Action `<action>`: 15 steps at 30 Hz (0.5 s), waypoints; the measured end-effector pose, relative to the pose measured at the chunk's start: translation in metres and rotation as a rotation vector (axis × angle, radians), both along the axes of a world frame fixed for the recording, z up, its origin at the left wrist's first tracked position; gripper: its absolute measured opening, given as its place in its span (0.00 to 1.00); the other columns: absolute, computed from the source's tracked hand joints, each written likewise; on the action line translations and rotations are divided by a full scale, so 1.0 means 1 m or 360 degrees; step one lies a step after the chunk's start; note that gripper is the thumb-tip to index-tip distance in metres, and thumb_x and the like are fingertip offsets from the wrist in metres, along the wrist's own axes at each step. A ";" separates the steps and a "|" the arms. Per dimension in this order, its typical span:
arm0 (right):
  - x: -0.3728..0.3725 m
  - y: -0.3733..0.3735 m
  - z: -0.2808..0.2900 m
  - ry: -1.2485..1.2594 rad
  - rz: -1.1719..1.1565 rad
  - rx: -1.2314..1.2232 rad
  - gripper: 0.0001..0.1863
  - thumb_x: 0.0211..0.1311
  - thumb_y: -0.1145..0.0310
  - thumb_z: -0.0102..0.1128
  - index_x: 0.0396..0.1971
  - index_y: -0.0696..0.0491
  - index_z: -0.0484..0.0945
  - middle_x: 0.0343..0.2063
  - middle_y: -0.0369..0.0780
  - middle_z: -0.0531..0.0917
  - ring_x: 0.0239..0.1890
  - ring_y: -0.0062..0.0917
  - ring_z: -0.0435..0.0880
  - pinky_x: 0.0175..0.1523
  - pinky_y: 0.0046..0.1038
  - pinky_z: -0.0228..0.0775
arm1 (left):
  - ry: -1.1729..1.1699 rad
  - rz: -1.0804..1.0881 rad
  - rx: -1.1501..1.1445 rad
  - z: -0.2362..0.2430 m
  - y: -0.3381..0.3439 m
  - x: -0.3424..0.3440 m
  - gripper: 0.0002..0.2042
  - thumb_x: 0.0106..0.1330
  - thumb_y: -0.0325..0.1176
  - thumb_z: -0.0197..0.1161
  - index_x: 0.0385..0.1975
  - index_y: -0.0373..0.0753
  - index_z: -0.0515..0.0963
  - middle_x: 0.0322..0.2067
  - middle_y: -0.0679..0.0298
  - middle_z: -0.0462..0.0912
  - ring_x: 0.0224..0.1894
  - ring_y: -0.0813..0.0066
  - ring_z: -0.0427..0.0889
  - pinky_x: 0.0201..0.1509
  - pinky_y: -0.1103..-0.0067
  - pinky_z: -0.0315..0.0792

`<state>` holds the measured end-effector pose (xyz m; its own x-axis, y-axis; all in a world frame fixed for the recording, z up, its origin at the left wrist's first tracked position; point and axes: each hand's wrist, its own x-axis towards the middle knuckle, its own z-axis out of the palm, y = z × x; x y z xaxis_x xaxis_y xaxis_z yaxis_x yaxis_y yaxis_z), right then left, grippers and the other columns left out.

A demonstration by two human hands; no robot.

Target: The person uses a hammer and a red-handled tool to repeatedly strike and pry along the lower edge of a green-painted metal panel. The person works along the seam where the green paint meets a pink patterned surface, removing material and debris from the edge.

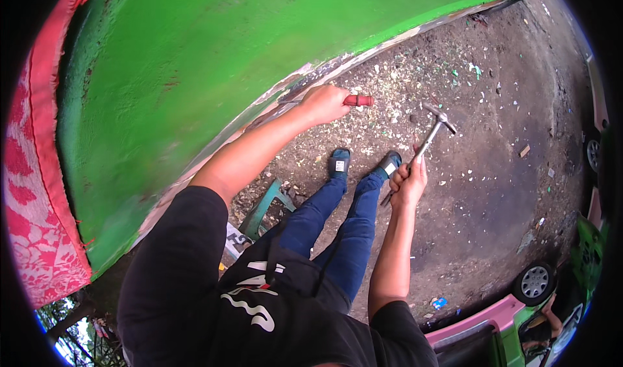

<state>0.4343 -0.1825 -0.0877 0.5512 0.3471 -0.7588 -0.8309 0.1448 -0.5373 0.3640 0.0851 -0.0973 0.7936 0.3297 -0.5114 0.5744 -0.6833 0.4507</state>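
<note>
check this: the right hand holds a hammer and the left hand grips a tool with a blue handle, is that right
Not quite: the tool handle in the left hand is red, not blue, as the head view shows. The right hand does hold a hammer.

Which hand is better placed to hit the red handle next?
Probably the right grip, which holds the hammer, its head free. The left grip is around the red-handled tool, near the green wall.

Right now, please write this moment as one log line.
left hand: grips red-handled tool; right hand: holds hammer, apart from tool; green wall: peeling edge; ground: pale chips
</note>
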 end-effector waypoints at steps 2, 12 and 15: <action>-0.015 0.015 0.002 0.0014 0.0219 -0.0233 0.17 0.73 0.59 0.44 0.57 0.45 0.69 0.13 0.26 0.62 0.10 0.08 0.56 0.12 0.13 0.46 | 0.0031 0.0013 0.0020 -0.002 0.001 0.000 0.08 0.55 0.36 0.59 0.29 0.39 0.79 0.25 0.50 0.81 0.31 0.53 0.83 0.38 0.63 0.75; -0.002 0.017 0.009 -0.0010 -0.0084 0.0194 0.21 0.74 0.57 0.42 0.62 0.47 0.64 0.13 0.27 0.58 0.11 0.09 0.53 0.12 0.15 0.43 | -0.0027 -0.0043 -0.0088 -0.003 -0.001 -0.046 0.07 0.54 0.36 0.61 0.27 0.40 0.77 0.21 0.53 0.81 0.26 0.55 0.82 0.32 0.64 0.74; -0.004 0.012 0.016 0.0001 0.0056 0.0125 0.20 0.74 0.59 0.43 0.62 0.47 0.65 0.13 0.27 0.57 0.10 0.09 0.51 0.13 0.15 0.42 | -0.0121 -0.0139 -0.0076 -0.002 -0.005 -0.048 0.06 0.54 0.35 0.61 0.25 0.40 0.76 0.20 0.53 0.80 0.26 0.53 0.81 0.30 0.63 0.73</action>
